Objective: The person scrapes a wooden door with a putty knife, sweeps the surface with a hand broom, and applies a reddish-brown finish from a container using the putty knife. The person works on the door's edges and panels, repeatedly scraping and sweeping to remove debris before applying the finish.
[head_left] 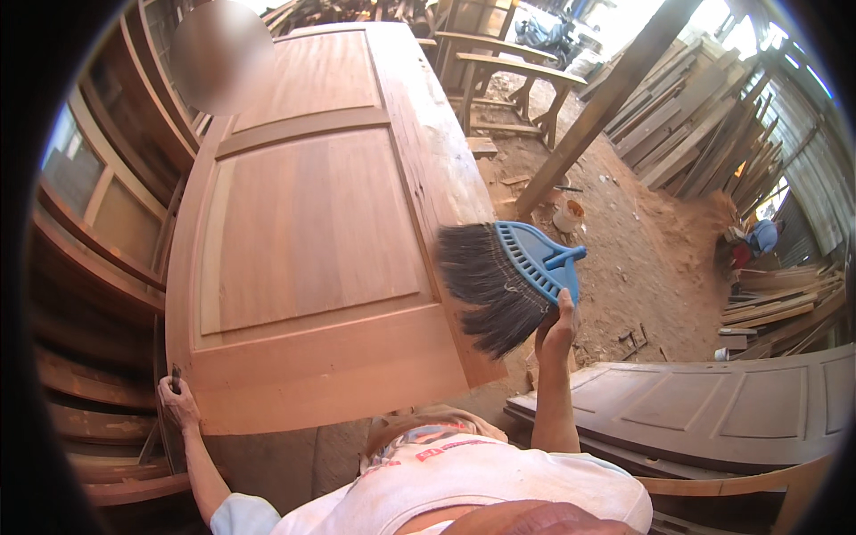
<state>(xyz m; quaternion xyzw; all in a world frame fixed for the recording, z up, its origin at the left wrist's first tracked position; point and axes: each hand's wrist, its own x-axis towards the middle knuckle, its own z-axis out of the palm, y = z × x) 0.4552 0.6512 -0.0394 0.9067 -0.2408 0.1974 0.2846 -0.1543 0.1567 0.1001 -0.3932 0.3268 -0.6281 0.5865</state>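
A large reddish-brown panelled wooden door (312, 232) lies in front of me. My right hand (555, 334) grips a broom head (539, 263) with a blue plastic body and dark bristles. The bristles reach over the door's right edge; whether they touch the wood, I cannot tell. At the door's near left corner, my left hand (181, 403) is closed around a small dark thing (176, 376), too small to make out.
Door and window frames (98, 196) stand along the left. Dark panelled doors (713, 406) are stacked at the near right. Beyond the wooden post (606, 107), planks (687, 116) lean and a person (762, 236) is low down. A bucket (568, 215) stands on the dusty floor.
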